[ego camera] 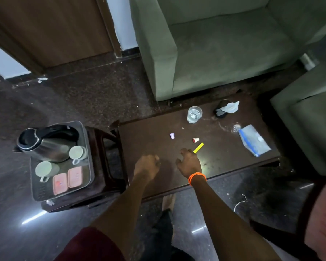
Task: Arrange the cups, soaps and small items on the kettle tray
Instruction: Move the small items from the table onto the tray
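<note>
As the thin yellow flat stick [198, 148] lies slanted far-right, just beside the loosely curled, empty right hand [189, 162], that hand is nearer; the left hand [147, 164] is clenched, its contents unseen.

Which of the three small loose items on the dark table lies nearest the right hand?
The yellow stick, just beyond the right hand; the red-and-white cap and purple piece lie farther away.

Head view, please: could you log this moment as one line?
left hand: curled, over table | right hand: open, by yellow stick | tray: kettle, two cups, two soaps
</note>
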